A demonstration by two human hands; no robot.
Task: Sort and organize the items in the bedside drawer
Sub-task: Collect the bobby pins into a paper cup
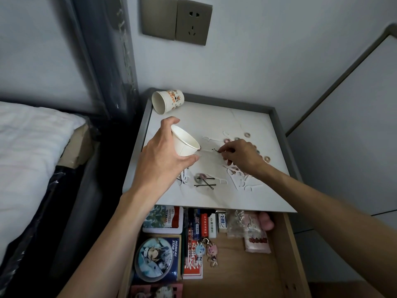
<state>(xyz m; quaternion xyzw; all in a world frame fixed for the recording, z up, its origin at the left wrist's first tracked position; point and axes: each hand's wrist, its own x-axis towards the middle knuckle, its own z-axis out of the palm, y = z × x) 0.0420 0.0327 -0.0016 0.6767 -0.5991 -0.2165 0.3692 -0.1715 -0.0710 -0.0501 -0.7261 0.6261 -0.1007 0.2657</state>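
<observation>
Black hairpin (216, 149), lying left-to-right near the middle of the tabletop (214, 198), is pinched by the right hand (240, 155), its free end just beside the tilted mouth of the paper cup (184, 144) the left hand (163, 160) grips.

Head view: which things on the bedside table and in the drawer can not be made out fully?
- Wooden drawer: its rear part is hidden under the white marble tabletop.
- Pink patterned box: cut off by the lower picture edge.
- Thin black hairpin: one end covered by the pinching right hand.
- White paper cup: its base is hidden behind the left hand.
</observation>
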